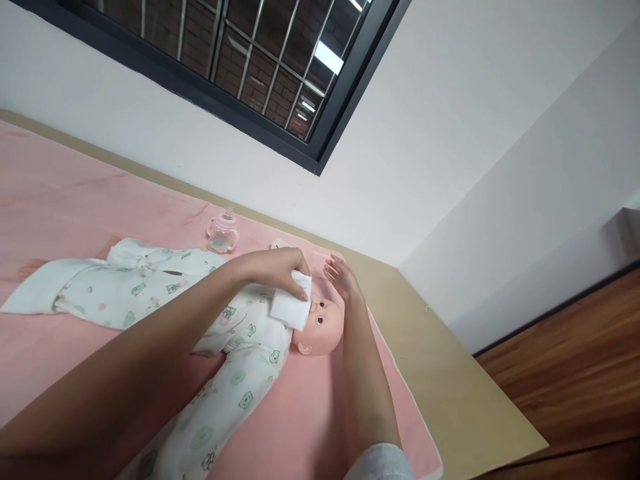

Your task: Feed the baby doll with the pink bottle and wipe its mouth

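- White cloth [290,310], soft-looking and folded into a small squarish pad, laid over the lower face and neck of the doll [321,333], at ten o'clock from the middle of the head, as with every clock direction below.
- Pinched near the upper edge between thumb and fingers of the left hand [283,268], back of the hand upward, bare forearm slanting in from eight o'clock.
- Just beyond the head at one o'clock, the right hand [341,277], fingers parted and loosely curved; cannot tell about contact between wrist and head.
- Smooth, rounded pink head with glossy dark eyes; body stretched toward nine o'clock, one arm toward seven.
- Wrinkled white outfit [250,373], printed with small green and pink animal motifs.
- At ten o'clock, upright, a bottle [223,235] with clear rounded body, pink collar and side handles.
- Pink blanket [300,407], matt, with thin pale edging and a rounded corner at five o'clock, spread beneath doll and bottle.
- Flat tan tabletop [450,387], straight-edged, under the blanket and visible toward four o'clock.
- Light grey fabric sleeve [381,463] at five o'clock.
- Brown wood-grain panel [570,373] at three o'clock; dark-framed window [240,67] with metal bars at eleven.
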